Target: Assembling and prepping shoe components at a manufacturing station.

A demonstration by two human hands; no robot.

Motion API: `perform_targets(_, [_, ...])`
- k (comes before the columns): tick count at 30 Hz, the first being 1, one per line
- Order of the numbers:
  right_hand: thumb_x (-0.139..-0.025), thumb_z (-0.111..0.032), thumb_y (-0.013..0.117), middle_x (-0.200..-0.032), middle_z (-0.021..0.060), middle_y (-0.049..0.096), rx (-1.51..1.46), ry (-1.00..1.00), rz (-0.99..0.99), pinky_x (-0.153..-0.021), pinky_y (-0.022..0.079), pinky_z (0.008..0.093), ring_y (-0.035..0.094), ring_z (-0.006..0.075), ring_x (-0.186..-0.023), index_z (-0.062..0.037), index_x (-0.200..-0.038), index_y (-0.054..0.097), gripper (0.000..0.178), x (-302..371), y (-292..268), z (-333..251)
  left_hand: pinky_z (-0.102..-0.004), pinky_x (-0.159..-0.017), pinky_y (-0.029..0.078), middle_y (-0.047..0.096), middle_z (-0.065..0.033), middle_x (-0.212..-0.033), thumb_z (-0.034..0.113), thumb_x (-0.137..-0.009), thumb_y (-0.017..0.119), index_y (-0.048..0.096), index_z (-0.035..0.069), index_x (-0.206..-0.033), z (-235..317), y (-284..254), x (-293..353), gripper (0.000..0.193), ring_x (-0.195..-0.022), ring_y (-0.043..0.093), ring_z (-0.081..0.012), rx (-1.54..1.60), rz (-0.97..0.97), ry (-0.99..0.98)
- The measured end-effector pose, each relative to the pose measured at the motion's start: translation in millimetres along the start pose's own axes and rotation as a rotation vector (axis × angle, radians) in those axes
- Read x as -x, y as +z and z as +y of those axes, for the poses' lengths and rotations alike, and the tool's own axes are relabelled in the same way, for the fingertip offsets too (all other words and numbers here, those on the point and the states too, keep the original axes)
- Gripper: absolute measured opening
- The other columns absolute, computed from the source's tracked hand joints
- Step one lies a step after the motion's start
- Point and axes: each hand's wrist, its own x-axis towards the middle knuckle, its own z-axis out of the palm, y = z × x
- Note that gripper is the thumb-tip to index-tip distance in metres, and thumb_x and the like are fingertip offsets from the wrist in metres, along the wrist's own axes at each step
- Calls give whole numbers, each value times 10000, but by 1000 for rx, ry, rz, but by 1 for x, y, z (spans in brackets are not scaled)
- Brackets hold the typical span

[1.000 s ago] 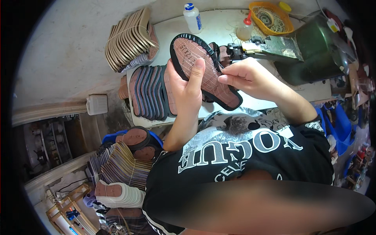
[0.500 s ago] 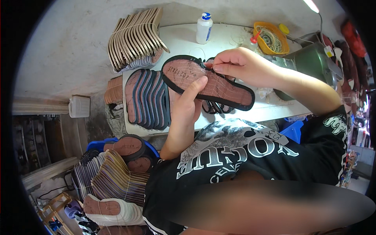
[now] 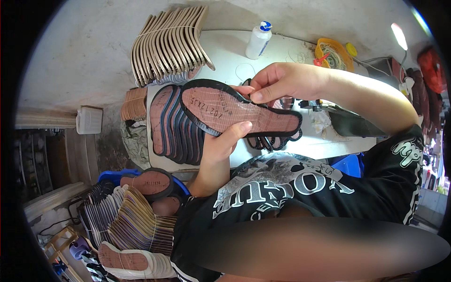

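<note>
Sole (image 3: pixel 216 105) turned | left hand (image 3: pixel 221 145) clasps, right hand (image 3: pixel 278 85) pinches its edge | yellow basket (image 3: pixel 320 48): cord (image 3: pixel 336 58)

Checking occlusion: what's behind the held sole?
Partial row of dark-edged soles at left, white table. Whatever the held sole and left hand cover can't be seen.

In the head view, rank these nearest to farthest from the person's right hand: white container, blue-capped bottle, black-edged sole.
1. Black-edged sole: at the right hand's fingertips.
2. Blue-capped bottle: beyond, on the table.
3. White container: left of the table.
</note>
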Motion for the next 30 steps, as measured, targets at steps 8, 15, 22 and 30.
perform_targets(8, [-903, -295, 632, -796, -50, 567, 20, -3, 43, -713, 407, 209, 490, 48, -747, -62, -938, 657, 237, -20, -16, 3, -369, -997, 422, 478, -140, -1206, -23, -682, 519, 432, -42, -1233, -8, -8, -20, 559, -1134, 515, -220, 156, -50, -103])
perform_targets(15, [-927, -318, 581, -842, -6, 639, 84, -17, 169, -730, 441, 235, 567, 75, -804, -34, -974, 660, 299, -26, -25, 3, -346, -975, 380, 460, -115, -1111, 65, -684, 526, 460, -30, -1135, -23, -11, -28, 466, -1055, 499, -213, -64, 123, 31])
perform_targets(22, [-839, -550, 605, -749, 115, 666, 528, 557, 363, -628, 549, 296, 667, 198, -731, 45, -801, 650, 598, -29, -85, 7, -288, -499, 491, 454, -155, -1088, 122, -742, 498, 405, 2, -1170, -30, -20, -30, 454, -795, 586, -234, 64, 155, 36])
perform_targets(30, [-677, -396, 830, -1201, 221, 549, 353, 246, 703, -916, 503, 369, 550, 305, -1138, 40, -1371, 314, 968, -67, -146, 57, -294, -509, 520, 466, -162, -1084, 135, -728, 522, 415, -2, -1172, -27, -16, -26, 477, -822, 597, -239, 25, 175, -15])
